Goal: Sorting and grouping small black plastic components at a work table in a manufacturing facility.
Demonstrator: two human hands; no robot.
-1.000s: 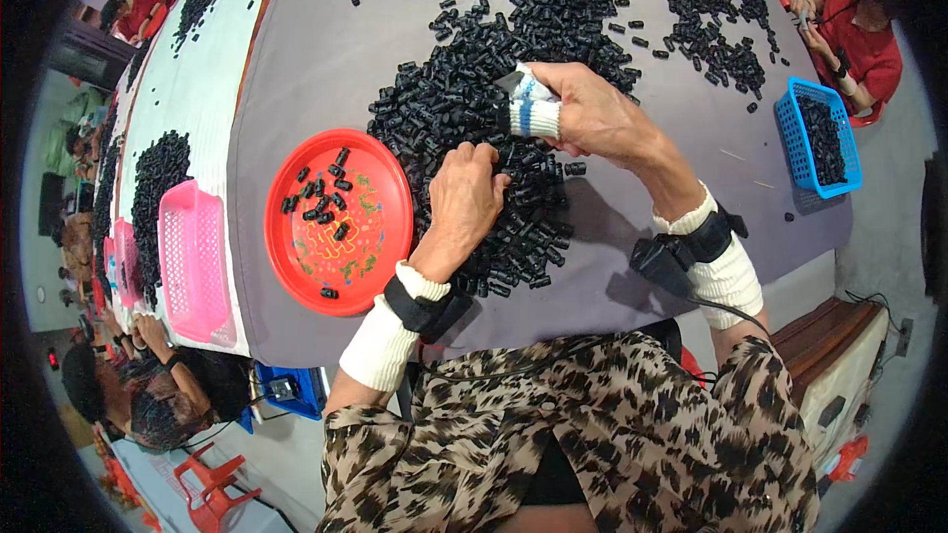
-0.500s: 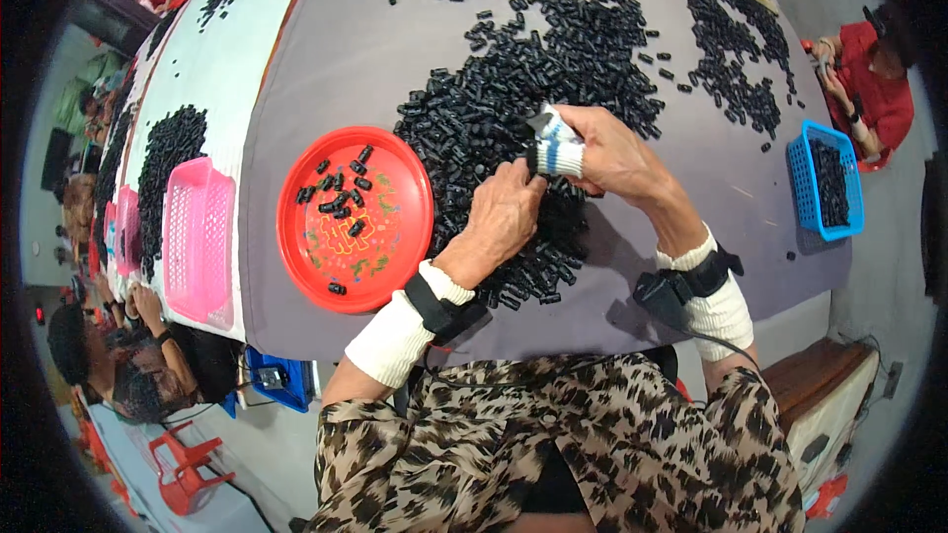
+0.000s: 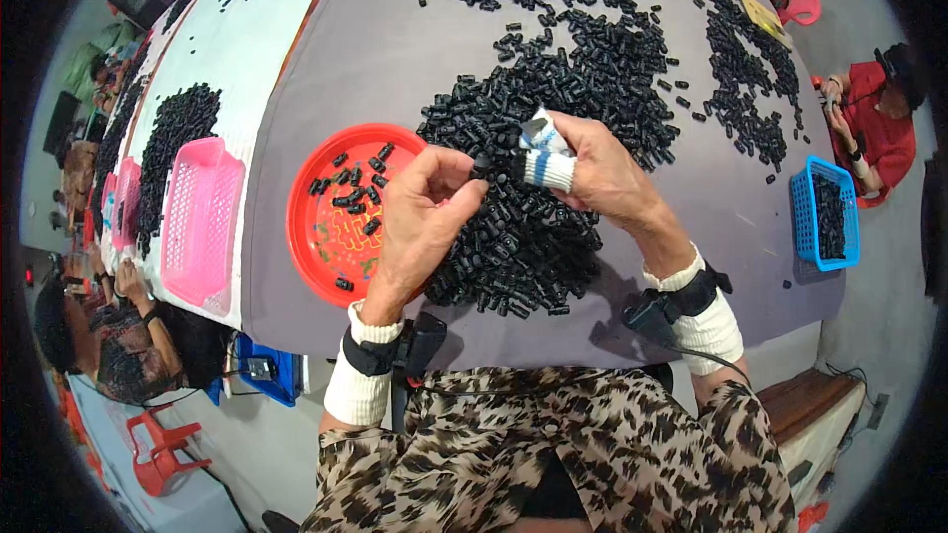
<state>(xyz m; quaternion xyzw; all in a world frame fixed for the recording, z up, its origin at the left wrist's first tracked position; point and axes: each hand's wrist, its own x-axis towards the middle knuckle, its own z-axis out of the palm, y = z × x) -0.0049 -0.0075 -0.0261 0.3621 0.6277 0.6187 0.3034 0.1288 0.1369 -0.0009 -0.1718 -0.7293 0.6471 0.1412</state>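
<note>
The bench [image 3: 355, 49] before you carries a grey cover and fills the frame's centre; a white-covered surface [image 3: 247, 49] runs along its left side. Grey floor [image 3: 262, 444] and a red plastic chair [image 3: 155, 472] occupy the lower left. A pink basket [image 3: 202, 227] rests at centre left, a blue basket [image 3: 837, 263] at right. A co-worker in red [image 3: 874, 118] sits at the right edge.

Markings: the red plate [image 3: 299, 212], left of centre, bears a yellow motif [image 3: 351, 229] resembling a written character. Any print on the yellow flat item [image 3: 765, 18] at upper right is too small to read.

Your left hand [image 3: 430, 207] overlaps the plate's right edge; its grip is narrow, pinching a black piece [image 3: 481, 166]. Your right hand [image 3: 604, 166] is closed around a blue-striped white wrap [image 3: 548, 170] above the heap of black pieces [image 3: 533, 257] at centre. Further pieces lie on the plate.
</note>
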